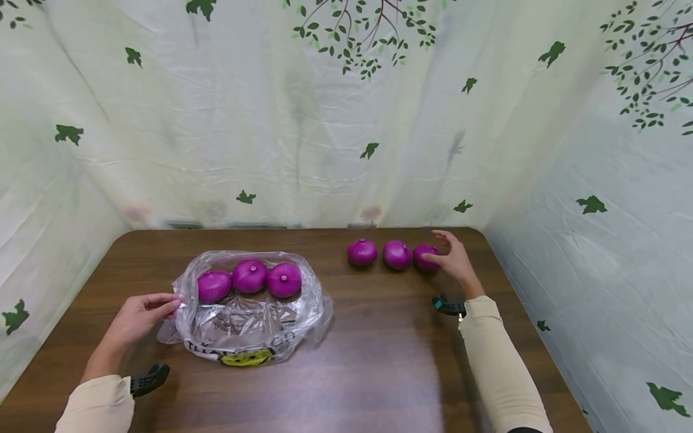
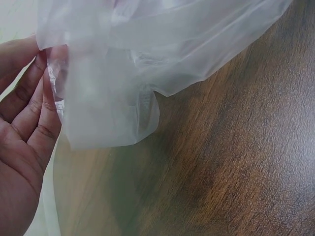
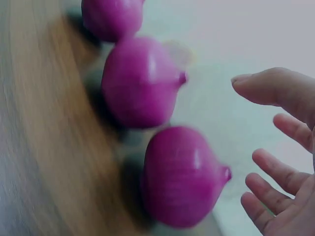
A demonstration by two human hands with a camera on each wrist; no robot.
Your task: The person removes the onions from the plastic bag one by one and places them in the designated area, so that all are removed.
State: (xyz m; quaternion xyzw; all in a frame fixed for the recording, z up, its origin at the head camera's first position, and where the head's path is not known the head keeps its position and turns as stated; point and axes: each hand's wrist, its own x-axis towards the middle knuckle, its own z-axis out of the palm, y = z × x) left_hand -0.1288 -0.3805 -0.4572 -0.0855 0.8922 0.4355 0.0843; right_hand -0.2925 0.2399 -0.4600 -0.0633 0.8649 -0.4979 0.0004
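Observation:
A clear plastic bag (image 1: 243, 328) lies with its mouth spread wide on the left of the table. Inside it, along the far side, sit three purple onions (image 1: 249, 276) in a row. My left hand (image 1: 142, 316) pinches the bag's left edge between thumb and fingers; the left wrist view shows the thin film (image 2: 103, 98) hanging from them. Three more onions (image 1: 397, 255) stand in a line at the back right. My right hand (image 1: 453, 260) is over the rightmost onion (image 3: 184, 179), its fingers spread, and in the right wrist view a gap shows between fingertips and onion.
The brown wooden table (image 1: 379, 349) has a rounded back edge. A pale curtain (image 1: 325, 120) printed with leaves hangs behind it and along both sides. A yellow printed patch (image 1: 247, 358) marks the bag's near side.

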